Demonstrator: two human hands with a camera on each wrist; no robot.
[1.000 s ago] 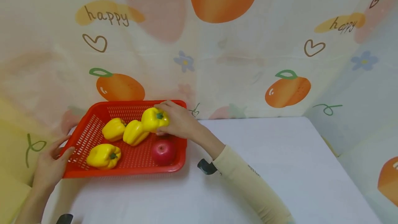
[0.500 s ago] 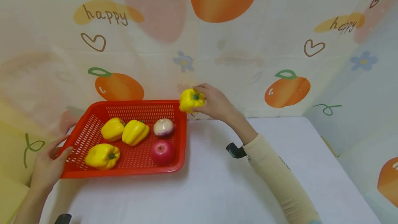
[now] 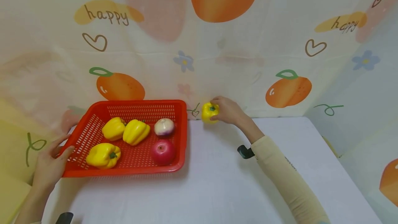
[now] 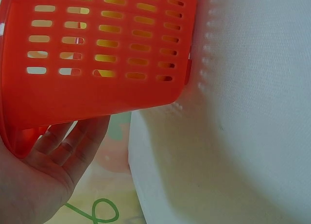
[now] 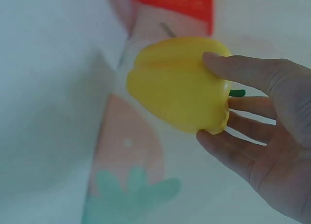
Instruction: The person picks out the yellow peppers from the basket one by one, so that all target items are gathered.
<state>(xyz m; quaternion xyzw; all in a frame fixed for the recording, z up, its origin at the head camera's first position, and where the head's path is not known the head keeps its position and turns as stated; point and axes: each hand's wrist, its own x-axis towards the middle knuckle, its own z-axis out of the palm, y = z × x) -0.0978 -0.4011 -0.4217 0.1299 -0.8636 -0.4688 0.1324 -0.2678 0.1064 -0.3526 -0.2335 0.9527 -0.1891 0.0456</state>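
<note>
My right hand (image 3: 228, 110) holds a yellow bell pepper (image 3: 209, 112) by its stem end, thumb on one side and fingers on the other. The pepper is to the right of the red basket (image 3: 124, 172), near the back edge of the table; whether it touches the table I cannot tell. My left hand (image 3: 51, 163) grips the basket's left rim, and the left wrist view shows its fingers (image 4: 82, 146) under that rim. In the basket lie a yellow pepper (image 3: 103, 156) at the front, two more behind it, a purple-white onion (image 3: 164, 127) and a red apple (image 3: 163, 152).
The white table (image 3: 248, 182) reaches right and forward of the basket. A printed cloth (image 3: 217, 61) with fruit drawings hangs right behind the table. A dark wrist piece (image 3: 245, 151) sits below my right forearm.
My right hand has lifted the yellow bell pepper out of the basket, over its right rim, and lowered it beyond. The onion has come into view. My left hand stays on the rim.
</note>
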